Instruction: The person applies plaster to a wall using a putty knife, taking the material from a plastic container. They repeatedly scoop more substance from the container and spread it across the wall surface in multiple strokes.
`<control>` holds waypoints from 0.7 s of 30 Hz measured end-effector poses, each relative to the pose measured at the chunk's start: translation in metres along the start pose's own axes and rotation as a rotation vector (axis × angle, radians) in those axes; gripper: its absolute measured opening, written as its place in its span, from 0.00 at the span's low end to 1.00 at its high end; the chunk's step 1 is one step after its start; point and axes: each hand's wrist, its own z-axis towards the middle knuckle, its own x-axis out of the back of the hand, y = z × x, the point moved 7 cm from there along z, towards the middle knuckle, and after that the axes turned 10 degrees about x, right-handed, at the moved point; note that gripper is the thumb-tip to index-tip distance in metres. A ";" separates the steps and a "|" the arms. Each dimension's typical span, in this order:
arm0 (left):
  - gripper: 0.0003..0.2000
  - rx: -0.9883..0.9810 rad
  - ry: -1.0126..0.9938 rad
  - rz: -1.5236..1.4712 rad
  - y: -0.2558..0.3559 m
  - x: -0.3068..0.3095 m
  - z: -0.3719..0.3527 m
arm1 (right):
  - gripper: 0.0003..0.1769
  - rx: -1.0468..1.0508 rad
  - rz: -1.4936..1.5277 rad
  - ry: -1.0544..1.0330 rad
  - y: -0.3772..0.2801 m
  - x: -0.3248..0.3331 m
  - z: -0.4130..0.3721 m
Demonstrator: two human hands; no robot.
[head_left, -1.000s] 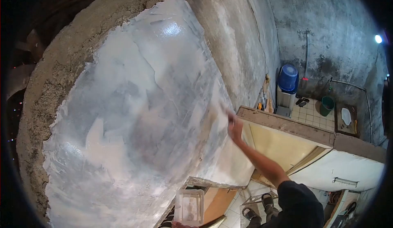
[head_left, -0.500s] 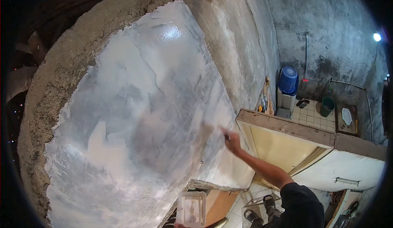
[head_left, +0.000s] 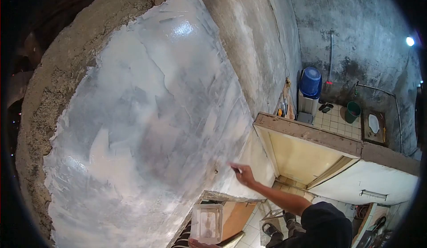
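Low on the wall, my right hand (head_left: 243, 176) is closed around the dark handle of a putty knife (head_left: 235, 169); its blade is smeared by motion against the surface. Wet grey-white plaster (head_left: 147, 114) covers this wall in uneven, streaky patches, glossy in places. At the bottom of the view, my left hand (head_left: 200, 244) grips the lower edge of a clear plastic tub (head_left: 207, 223), which has whitish residue inside. A small hook-like fitting (head_left: 216, 172) sticks out of the wall beside the blade.
Below, my sandalled feet (head_left: 270, 229) stand on a raised platform. A door frame top (head_left: 307, 134) juts out right of my arm. Beyond the partition are a blue bucket (head_left: 311, 82), a green pail (head_left: 352, 111) and a squat toilet (head_left: 373, 124). Rough bare mortar (head_left: 38, 128) borders the plaster.
My right hand has moved down and slightly left along the wall with the putty knife. The tub sits a little higher in view, and more of my left hand shows.
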 end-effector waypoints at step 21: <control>0.21 0.169 -0.116 -0.410 0.034 -0.029 0.044 | 0.15 -0.154 0.190 -0.642 -0.095 0.068 -0.125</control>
